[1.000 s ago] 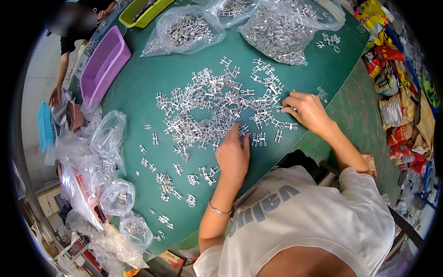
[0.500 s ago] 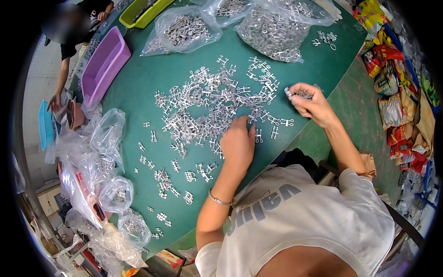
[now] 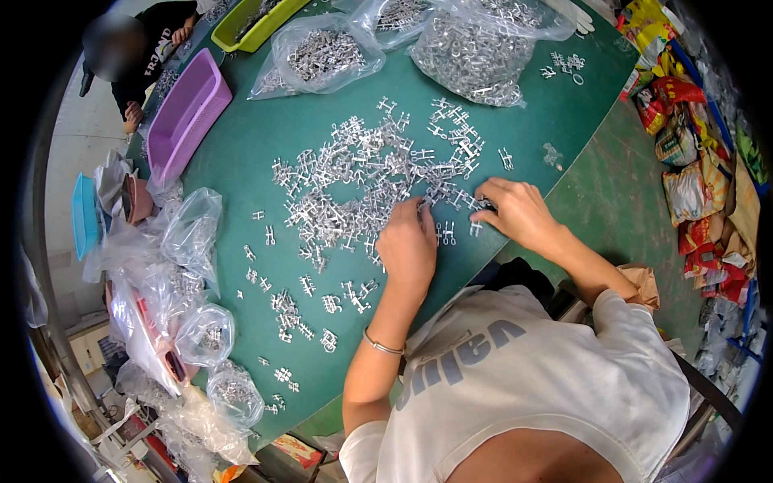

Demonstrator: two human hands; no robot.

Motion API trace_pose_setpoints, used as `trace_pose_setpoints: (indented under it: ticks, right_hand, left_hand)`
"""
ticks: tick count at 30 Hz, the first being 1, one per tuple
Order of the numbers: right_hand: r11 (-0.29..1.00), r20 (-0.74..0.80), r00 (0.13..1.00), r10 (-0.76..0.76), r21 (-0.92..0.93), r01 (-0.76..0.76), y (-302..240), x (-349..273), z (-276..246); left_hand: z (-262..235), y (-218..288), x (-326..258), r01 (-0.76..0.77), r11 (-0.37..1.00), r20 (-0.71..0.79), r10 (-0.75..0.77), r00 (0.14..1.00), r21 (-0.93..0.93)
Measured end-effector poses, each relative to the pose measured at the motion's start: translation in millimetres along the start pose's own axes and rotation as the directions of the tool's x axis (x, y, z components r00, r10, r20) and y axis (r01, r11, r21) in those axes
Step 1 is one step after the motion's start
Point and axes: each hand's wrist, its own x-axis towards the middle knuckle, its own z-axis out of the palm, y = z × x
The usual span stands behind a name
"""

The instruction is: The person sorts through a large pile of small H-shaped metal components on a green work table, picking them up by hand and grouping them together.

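A loose heap of small silver metal pieces (image 3: 354,189), many shaped like an H with ringed ends, is spread on the green table (image 3: 241,153). My left hand (image 3: 408,245) is at the near edge of the heap, its fingers curled and thumb close to them; whatever is at the fingertips is hidden. To the right of the heap, my right hand (image 3: 519,211) has thumb and fingers closing round a small metal piece (image 3: 485,204), partly covered by the fingers. Beyond that hand lies a single metal piece (image 3: 506,158), apart from the heap.
Clear bags of metal parts (image 3: 475,60) stand along the far side, near a purple basket (image 3: 189,113) and a green tray (image 3: 245,24). Plastic bags (image 3: 193,233) crowd the left edge. Colourful packages (image 3: 680,145) lie at right. Another person's hand (image 3: 133,114) is at far left.
My right hand has moved left and nearer, toward the heap. A metal piece now lies on the table near where it was. The other person's arm has drawn back from the bags.
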Motion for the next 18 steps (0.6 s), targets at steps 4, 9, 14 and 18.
trace_pose_setpoints:
  ticks: [4,9,14,18]
  right_hand:
    - [0.928,0.008,0.999,0.045,0.369,-0.045,15,8,4]
    - [0.16,0.507,0.831,0.228,0.822,-0.546,37,18,-14]
    - [0.965,-0.097,0.995,0.027,0.261,-0.001,19,9,-6]
    - [0.999,-0.014,0.999,0.043,0.033,-0.042,15,3,-8]
  left_hand:
    - [-7,-2,0,0.088,0.971,-0.032,-0.097,0.995,-0.224]
    - [-10,-12,0,0.257,0.844,0.072,-0.254,0.965,-0.471]
    - [-17,-9,-6,0.15,0.894,0.003,-0.164,0.986,-0.422]
    - [-15,-4,-23,-0.11,0.956,0.019,0.119,0.993,-0.271]
